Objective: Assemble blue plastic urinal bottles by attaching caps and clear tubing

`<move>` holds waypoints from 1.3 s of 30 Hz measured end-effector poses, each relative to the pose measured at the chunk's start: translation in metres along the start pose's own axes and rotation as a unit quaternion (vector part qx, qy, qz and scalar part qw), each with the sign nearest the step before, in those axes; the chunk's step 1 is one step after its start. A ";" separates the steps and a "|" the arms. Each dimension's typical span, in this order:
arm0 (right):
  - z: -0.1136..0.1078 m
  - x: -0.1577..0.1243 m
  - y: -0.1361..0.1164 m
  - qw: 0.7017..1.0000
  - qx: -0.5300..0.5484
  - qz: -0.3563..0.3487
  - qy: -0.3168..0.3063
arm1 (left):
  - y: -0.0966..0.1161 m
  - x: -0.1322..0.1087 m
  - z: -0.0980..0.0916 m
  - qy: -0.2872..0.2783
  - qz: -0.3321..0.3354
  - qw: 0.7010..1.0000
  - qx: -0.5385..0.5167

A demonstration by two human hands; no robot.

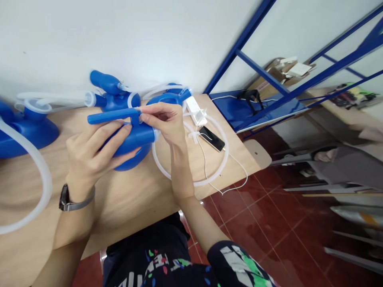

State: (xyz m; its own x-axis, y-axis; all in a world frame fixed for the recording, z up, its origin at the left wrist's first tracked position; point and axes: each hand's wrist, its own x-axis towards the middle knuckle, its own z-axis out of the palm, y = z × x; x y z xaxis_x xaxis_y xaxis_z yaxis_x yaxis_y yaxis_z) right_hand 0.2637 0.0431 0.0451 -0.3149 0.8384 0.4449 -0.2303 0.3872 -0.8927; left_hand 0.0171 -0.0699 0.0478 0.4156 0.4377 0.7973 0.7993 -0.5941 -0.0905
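Observation:
My left hand (86,153) is wrapped round a blue plastic urinal bottle (136,137), which lies tilted above the table with its long handle (110,116) on the upper side. A translucent collar (156,134) sits at the bottle's mouth, facing right. At the handle's right end my right hand (167,119) is closed in a pinch. A small clear piece shows by those fingertips, but its kind is too small to tell. Translucent hose (225,139) curves over the table to the right of my right wrist.
Similar blue bottles (115,101) with hoses stand along the wall, another (30,131) at left. A white power strip (195,109) and a phone (212,138) with a cable lie on the wooden table (134,199). Blue metal frame bars (239,48) rise at right; a person rests beyond.

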 end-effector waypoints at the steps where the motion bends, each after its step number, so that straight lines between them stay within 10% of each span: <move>1: 0.000 0.000 -0.001 1.000 0.007 0.001 -0.001 | 0.002 0.002 -0.001 0.010 0.011 1.000 0.007; 39: -0.031 -0.021 -0.029 0.997 0.016 -0.027 -0.068 | 0.009 0.010 0.010 0.013 0.051 0.993 -0.109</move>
State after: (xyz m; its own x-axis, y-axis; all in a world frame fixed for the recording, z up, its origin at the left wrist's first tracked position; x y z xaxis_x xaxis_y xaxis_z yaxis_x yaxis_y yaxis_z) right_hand 0.3056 0.0263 0.0597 -0.4222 0.7565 0.4994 -0.2783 0.4161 -0.8657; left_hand 0.0329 -0.0641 0.0486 0.4753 0.3516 0.8065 0.6393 -0.7678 -0.0421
